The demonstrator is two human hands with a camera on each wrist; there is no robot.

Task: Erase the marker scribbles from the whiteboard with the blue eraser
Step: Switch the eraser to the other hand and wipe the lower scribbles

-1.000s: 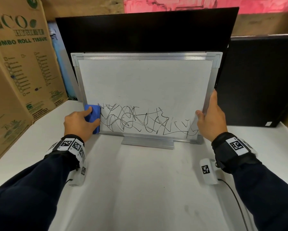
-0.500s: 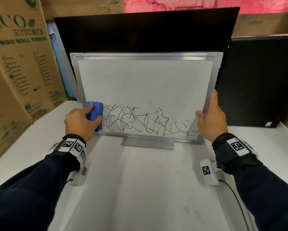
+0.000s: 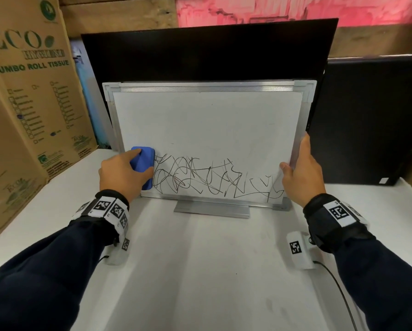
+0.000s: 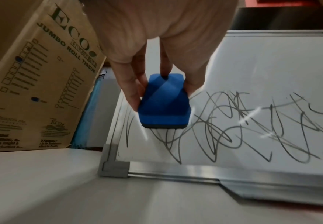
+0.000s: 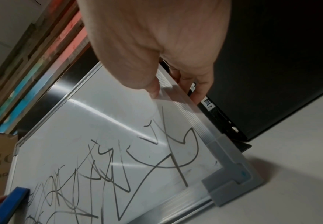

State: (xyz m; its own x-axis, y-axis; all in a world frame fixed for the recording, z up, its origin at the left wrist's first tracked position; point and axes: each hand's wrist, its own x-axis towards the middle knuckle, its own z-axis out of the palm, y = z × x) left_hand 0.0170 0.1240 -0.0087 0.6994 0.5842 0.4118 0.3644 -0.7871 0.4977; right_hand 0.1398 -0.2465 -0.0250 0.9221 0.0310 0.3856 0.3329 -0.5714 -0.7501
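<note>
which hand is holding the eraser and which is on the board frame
The left hand grips the blue eraser at the scribbles' left end; the right hand grips the whiteboard by its right frame edge.

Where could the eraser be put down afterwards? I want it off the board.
Bare white table lies before the whiteboard's foot, between the two forearms. More shows right of the right hand. Crowded: the left, by the cardboard box.
</note>
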